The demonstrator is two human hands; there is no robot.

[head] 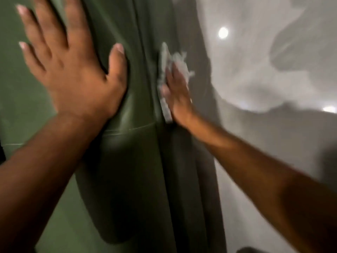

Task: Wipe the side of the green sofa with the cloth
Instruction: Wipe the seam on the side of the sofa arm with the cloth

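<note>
Head view, wide and tilted down, with a good deal of motion blur: the green sofa (127,161) fills the left and centre, its padded arm running from the top of the picture to the bottom. Its outer side panel falls away on the right towards a pale floor (273,161). The left hand (73,70) lies flat and spread on top of the arm, fingers released, grasping nothing; it looks to be bracing. The right hand (177,95) is pressed, palm inward, against the side panel with the cloth (166,70) pinned between palm and leather. Frayed pale edges of the cloth stick out above and to the right of the fingertips. The hand seems flat rather than clenched, though the blur makes that hard to confirm.

What matters for the next stroke is that the cloth is already on the sofa's side, under the right hand, which is the nearer of the two. The panel's long run lies along the forearm's line, with unwiped surface both beyond the fingertips and back towards the wrist.
</note>
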